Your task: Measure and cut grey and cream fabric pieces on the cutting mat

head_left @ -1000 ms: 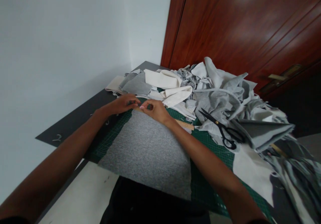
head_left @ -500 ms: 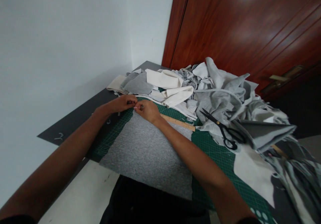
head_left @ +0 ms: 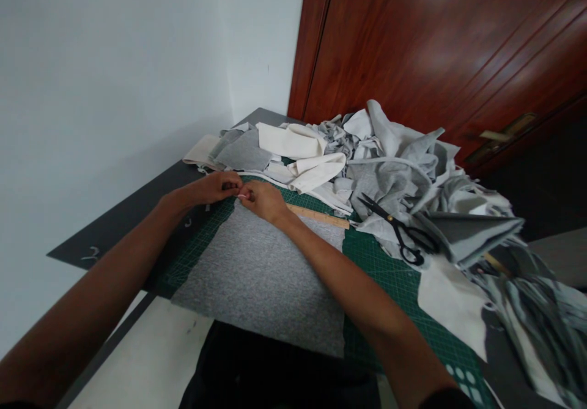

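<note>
A flat grey fabric panel (head_left: pixel 266 274) lies on the green cutting mat (head_left: pixel 389 274) in front of me. At its far left corner both hands meet, fingers curled in pinches. My left hand (head_left: pixel 215 187) pinches something small and dark that I cannot make out. My right hand (head_left: pixel 262 200) pinches beside it, resting on the fabric's far edge and the left end of a wooden ruler (head_left: pixel 321 216) that runs along that edge.
Black scissors (head_left: pixel 397 232) lie on a big heap of grey and white fabric scraps (head_left: pixel 389 170) at the far right. Folded cream pieces (head_left: pixel 298 152) sit behind my hands. The dark table (head_left: pixel 123 219) stands against a white wall and a red-brown door.
My right hand has slid left along the ruler, uncovering more of it, and now touches my left hand at the fabric's corner. The view has shifted slightly.
</note>
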Available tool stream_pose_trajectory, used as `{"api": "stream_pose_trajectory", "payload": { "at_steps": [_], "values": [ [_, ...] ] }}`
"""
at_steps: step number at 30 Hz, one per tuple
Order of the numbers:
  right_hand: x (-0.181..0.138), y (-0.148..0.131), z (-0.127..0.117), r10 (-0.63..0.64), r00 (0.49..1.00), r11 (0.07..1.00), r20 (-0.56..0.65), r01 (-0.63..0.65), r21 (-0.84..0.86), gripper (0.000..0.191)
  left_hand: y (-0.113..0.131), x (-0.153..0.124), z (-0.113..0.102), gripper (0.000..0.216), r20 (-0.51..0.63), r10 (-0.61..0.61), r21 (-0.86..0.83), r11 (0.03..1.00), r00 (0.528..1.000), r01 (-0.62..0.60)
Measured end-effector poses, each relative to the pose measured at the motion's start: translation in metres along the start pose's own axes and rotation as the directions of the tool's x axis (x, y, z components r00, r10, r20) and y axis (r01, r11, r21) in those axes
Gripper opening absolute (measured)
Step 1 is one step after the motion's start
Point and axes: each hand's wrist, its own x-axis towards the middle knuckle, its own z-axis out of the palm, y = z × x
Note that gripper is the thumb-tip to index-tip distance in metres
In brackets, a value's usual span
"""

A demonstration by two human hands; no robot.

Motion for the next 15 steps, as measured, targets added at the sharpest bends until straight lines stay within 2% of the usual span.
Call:
{"api": "stream_pose_trajectory", "payload": {
  "at_steps": [15],
  "values": [
    [-0.0003,-0.0002,0.003,0.023,0.999,1.0,-0.024,-0.022,0.011,0.006,-0.0046,0.0016,0.0,0.026,-0.002,0.065,0.016,0.998,0.998,-0.065]
  ]
}}
